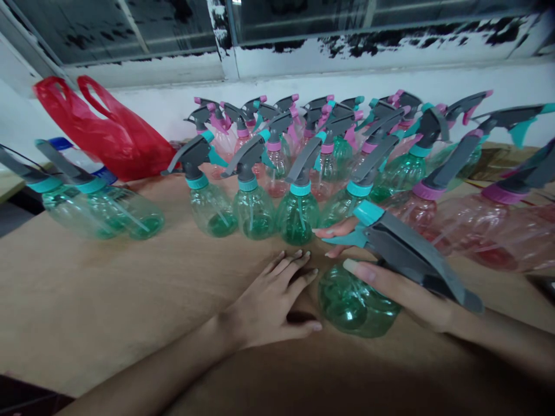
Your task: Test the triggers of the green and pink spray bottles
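Note:
My right hand point(390, 283) is closed round the upper part of a green spray bottle point(359, 306) with a grey and turquoise trigger head. The bottle leans, its head toward the right, close to the front of the table; its neck is hidden by my fingers. Just left of it, my left hand point(273, 300) lies palm down on the wooden table point(165, 300), fingers spread, holding nothing. Beyond my hands stands a front row of green spray bottles, among them one bottle point(299, 216) straight ahead of my left fingertips.
Several pink and green spray bottles point(327, 167) crowd the back, with larger pink bottles point(472, 231) at right. Two green bottles point(121, 208) stand at left, near a red plastic bag point(125, 138) and a blue-labelled clear container point(78, 156). A wall with windows point(303, 23) rises behind.

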Demonstrator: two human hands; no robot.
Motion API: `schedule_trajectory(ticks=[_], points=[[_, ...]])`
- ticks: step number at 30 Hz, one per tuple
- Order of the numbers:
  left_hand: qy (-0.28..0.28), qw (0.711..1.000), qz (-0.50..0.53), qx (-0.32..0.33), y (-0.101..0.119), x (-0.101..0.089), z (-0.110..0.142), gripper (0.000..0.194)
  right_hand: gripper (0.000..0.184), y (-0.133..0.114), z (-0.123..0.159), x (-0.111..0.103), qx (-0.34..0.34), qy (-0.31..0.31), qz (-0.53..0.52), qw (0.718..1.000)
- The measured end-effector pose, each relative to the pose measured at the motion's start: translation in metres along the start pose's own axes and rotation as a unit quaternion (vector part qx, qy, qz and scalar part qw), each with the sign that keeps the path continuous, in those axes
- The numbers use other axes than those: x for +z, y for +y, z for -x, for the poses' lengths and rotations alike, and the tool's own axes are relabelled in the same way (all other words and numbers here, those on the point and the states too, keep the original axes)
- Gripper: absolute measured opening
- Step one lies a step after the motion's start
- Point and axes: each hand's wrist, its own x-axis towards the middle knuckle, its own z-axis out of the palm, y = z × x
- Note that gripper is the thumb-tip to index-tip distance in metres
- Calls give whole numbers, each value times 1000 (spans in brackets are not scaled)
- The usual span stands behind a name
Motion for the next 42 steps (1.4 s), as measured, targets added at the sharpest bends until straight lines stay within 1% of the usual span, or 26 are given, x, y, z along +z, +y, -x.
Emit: schedule_trajectory(ticks=[3,7,11,12,15,18,20,22,26,29,33,36,38,40,42], points=[[4,1000,-1,2,0,-1,-1,77,26,-1,-1,1,-13,2,-2,1000],[0,1000,-3,0,1,-2,-1,76,23,-3,-2,1,-2,4,-12,1000],[2,1000,-1,4,-1,0,1,77,12,-1,1,-2,21,-22,9,999],[5,1000,1,5,-1,1,1,78,11,0,2,-3,23,-27,15,999],[7,1000,4,8,-2,3,1,79,16,3,4,-5,13,-28,21,999],[4,1000,3,1,-1,1,0,78,15,4,5,-5,25,-44,21,999],[-3,1000,3,-7,0,-1,-1,78,18,4,5,-4,29,-51,10,998],[-7,1000,10,-11,1,-2,0,79,23,5,5,-3,19,-48,-3,999],[3,999,46,-16,0,-1,2,90,27,6,4,2,-2,-34,-9,999],[15,997,77,-24,2,-4,5,100,27,5,1,9,-11,-41,-30,999],[49,992,107,-33,6,-16,15,104,27,-2,-5,24,-19,-38,-65,997],[84,988,123,-49,10,-27,32,101,28,-9,-14,43,-37,-37,-86,995],[116,981,135,-79,12,-33,48,92,30,-12,-22,60,-57,-43,-106,992],[163,969,141,-122,13,-38,67,78,33,-13,-32,81,-73,-58,-122,988],[220,953,132,-163,12,-40,86,70,37,-14,-44,103,-82,-79,-122,986]])
